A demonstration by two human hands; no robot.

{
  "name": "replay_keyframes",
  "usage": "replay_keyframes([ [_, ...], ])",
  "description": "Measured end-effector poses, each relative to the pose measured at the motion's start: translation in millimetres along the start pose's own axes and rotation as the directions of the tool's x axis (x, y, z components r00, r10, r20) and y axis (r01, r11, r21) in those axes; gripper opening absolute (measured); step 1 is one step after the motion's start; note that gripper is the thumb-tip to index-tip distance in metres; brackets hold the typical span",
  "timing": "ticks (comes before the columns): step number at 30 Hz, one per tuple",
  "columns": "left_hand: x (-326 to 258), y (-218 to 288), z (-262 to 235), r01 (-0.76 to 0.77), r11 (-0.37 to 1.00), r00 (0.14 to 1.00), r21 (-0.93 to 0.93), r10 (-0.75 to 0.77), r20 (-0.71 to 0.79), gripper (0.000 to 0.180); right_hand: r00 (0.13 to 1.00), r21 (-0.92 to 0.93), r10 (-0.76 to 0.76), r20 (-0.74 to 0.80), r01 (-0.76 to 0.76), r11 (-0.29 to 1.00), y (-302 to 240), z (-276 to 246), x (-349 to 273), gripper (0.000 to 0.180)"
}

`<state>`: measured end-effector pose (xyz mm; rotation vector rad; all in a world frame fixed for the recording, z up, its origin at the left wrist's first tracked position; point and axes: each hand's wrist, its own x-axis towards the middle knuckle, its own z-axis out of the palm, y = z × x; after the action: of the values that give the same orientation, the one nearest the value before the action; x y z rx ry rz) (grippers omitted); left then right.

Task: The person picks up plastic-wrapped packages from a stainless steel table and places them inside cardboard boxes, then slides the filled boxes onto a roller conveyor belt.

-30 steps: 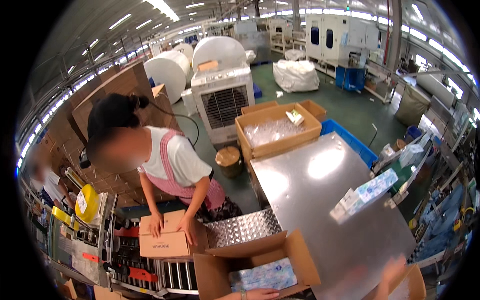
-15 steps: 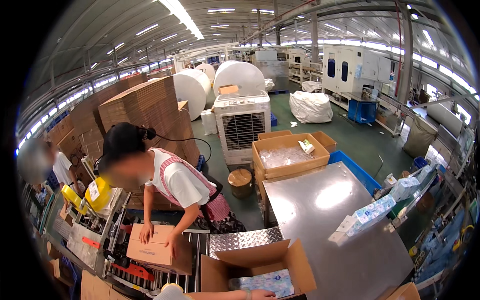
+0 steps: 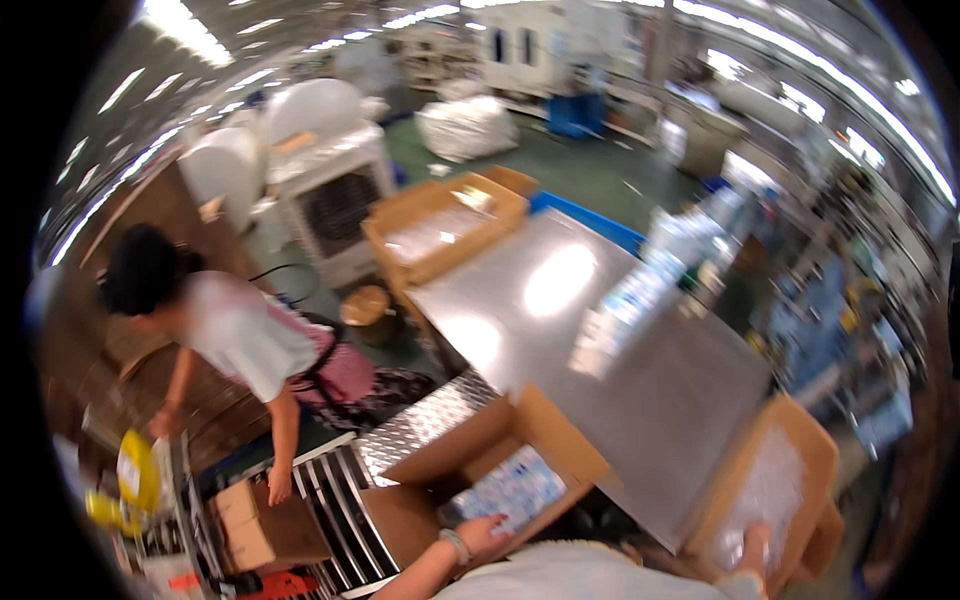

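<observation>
Low centre, the left hand (image 3: 487, 533) rests with fingers spread flat on blue-and-white packets filling the open brown cardboard carton (image 3: 520, 470), flaps up and unsealed, while lower right the right hand (image 3: 752, 548) touches a second plastic-lined carton (image 3: 775, 480), grip unclear.

Hemmed in by raised cardboard flaps (image 3: 560, 440) just beyond the left hand (image 3: 485, 530). Open steel table (image 3: 560, 300) further ahead, packets (image 3: 630, 300) crowding its right edge. Box wall (image 3: 800, 450) tight around the right hand (image 3: 755, 545).
</observation>
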<state>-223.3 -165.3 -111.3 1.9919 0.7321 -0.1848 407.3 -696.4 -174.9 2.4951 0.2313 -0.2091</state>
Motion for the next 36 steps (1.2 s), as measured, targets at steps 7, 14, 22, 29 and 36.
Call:
replay_keyframes([
  [7,-14,43,-30,-0.077,0.997,0.994,-0.019,0.075,-0.084,0.054,0.955,0.925,0.176,-0.238,0.167,0.342,-12,-126,-82,0.036],
  [14,-10,131,-62,-0.381,0.917,0.817,0.118,0.394,-0.422,0.041,0.557,0.988,-0.823,-0.109,-0.033,-0.153,-167,-402,-233,0.031],
  [22,-6,188,-90,-0.398,0.541,0.469,0.741,0.814,-0.342,0.042,-0.336,0.957,-0.942,0.010,0.276,-0.089,-314,-442,-286,0.034],
  [29,-9,145,-94,-0.281,0.846,0.623,0.453,0.520,-0.584,0.032,-0.413,0.657,-0.840,-0.353,0.530,-0.537,-351,-477,-281,0.012],
  [36,22,132,-89,-0.155,0.986,0.674,0.055,0.146,-0.724,0.016,-0.371,0.348,-0.911,-0.183,0.842,-0.412,-387,-483,-308,0.051],
])
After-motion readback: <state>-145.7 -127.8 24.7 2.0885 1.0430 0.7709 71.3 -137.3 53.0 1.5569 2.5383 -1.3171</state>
